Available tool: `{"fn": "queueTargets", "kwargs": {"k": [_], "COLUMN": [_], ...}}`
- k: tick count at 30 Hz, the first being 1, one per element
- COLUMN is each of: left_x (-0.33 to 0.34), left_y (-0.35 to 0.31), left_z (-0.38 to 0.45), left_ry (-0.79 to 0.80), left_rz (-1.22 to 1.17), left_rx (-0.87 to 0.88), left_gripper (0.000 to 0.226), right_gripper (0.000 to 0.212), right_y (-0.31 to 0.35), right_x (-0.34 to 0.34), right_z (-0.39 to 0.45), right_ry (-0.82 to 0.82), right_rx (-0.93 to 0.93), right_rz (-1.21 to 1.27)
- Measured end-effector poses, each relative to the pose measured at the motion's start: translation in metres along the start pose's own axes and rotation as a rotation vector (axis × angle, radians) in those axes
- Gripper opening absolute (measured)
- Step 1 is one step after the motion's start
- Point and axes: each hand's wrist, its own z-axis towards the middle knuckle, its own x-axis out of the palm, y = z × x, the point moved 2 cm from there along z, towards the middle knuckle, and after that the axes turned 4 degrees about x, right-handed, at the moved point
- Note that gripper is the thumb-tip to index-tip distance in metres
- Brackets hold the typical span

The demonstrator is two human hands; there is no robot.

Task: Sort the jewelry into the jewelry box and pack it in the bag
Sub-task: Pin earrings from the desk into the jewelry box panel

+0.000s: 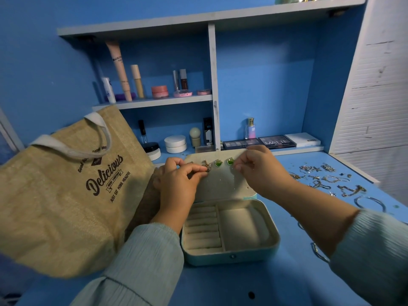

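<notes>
Head view looks down on a blue desk [220, 283] where a jewelry box [229, 230] lies open, its lid [220, 184] propped up towards the shelves. The left hand [178, 180] is at the lid's upper edge, its fingertips [198, 172] pinched together on a small gold earring [207, 166] against the lining. The right hand [262, 171] is at the lid's other side, thumb and forefinger closed close together just beside a green earring [230, 161]; whether they grip something I cannot tell. A second green earring [218, 163] sits pinned between the two. The box's lower tray shows ring rolls on the left and a bare compartment on the right. A burlap bag [66, 195] printed "Delicious" stands just to the left of the box. More jewelry [331, 180] lies scattered on the desk to the right, well apart from the box. Cosmetics [141, 85] line the shelves behind.
</notes>
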Motion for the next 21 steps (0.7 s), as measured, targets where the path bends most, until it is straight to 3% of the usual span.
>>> {"fn": "queueTargets", "kwargs": {"k": [9,12,18,21], "left_x": [-0.002,-0.004,-0.003,-0.006], "left_y": [-0.002,-0.002,-0.003,-0.003], "left_z": [0.001,0.004,0.004,0.005], "left_ry": [0.049,0.056,0.164,0.192], "left_rz": [-0.038,-0.086,-0.402,-0.429], "left_rx": [-0.089,-0.132,-0.258,-0.266], "left_gripper": [0.012,0.031,0.082,0.079], "right_gripper": [0.011,0.011,0.011,0.014], "right_y": [0.002,0.002,0.005,0.007], "right_x": [-0.003,-0.004,-0.005,-0.006], "right_z": [-0.008,-0.010,-0.013,-0.014], "right_ry": [0.017,0.022,0.004,-0.012], "right_rx": [0.000,0.000,-0.015,-0.017], "right_rz": [-0.014,-0.019,-0.030,-0.047]}}
